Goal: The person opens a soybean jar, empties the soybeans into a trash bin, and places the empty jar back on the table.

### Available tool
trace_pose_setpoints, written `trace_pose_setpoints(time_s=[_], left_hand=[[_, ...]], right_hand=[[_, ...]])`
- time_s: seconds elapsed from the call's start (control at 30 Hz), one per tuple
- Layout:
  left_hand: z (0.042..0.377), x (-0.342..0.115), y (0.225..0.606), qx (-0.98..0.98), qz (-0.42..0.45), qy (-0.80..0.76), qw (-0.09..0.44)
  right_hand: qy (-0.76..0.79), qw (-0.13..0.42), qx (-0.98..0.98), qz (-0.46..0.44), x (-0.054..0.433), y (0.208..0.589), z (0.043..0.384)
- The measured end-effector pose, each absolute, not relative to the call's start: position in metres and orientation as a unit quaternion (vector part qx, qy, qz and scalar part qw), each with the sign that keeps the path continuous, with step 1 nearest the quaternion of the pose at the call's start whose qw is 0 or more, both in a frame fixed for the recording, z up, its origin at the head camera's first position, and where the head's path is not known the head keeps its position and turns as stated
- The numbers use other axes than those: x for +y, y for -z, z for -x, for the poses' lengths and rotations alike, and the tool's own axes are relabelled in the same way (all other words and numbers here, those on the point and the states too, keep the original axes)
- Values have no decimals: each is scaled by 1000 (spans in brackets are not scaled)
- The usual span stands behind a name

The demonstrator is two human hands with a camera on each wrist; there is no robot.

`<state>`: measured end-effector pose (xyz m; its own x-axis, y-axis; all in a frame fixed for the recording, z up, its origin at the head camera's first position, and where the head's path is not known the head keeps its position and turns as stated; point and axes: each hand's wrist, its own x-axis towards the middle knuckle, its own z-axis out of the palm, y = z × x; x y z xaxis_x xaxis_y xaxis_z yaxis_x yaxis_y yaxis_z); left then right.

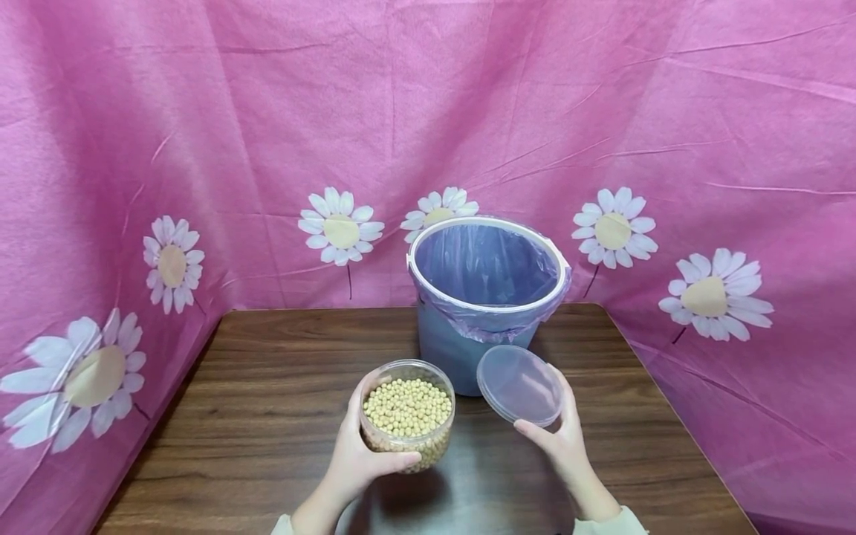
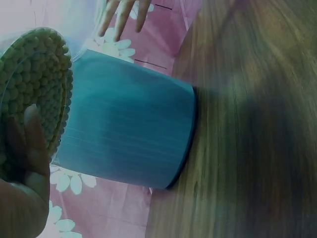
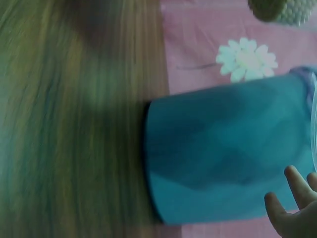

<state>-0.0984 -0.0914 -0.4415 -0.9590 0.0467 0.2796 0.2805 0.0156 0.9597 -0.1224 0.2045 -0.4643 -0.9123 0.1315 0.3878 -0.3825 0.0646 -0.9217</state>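
My left hand (image 1: 357, 455) grips a clear round jar (image 1: 433, 452) from its left side, thumb across the front. Pale yellow soybeans (image 1: 408, 407) fill the jar nearly to its uncovered mouth. Held above the table, it casts a shadow below. My right hand (image 1: 565, 435) holds a clear round lid (image 1: 520, 385) by its edge, tilted, to the right of the jar. In the left wrist view the beans (image 2: 37, 82) show through the jar wall, with the left thumb (image 2: 35, 134) against it. The right wrist view catches only some right-hand fingers (image 3: 297, 191) and the lid's rim.
Behind both hands stands a blue bin (image 1: 446, 349) with a white rim ring and a purple plastic liner (image 1: 491, 327) folded over it. The wood-grain table (image 1: 287, 386) carries everything. A pink cloth with daisies (image 1: 341, 232) hangs around the table's back and sides.
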Motion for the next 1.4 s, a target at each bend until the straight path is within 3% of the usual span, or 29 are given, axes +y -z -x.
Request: trace_pose_setpoints(time_s=[0.3, 0.5, 0.87, 1.4], left_hand=[[104, -97, 431, -722, 126, 673, 99], [110, -103, 422, -733, 131, 659, 105], [122, -111, 394, -761, 110, 629, 118], [140, -124, 351, -786, 102, 596, 128]], right_hand=[[-629, 189, -753, 45, 236, 486, 125], [-581, 157, -789, 125, 252, 500, 128], [-508, 140, -840, 130, 269, 532, 137], [-464, 7, -875, 137, 280, 550, 143]])
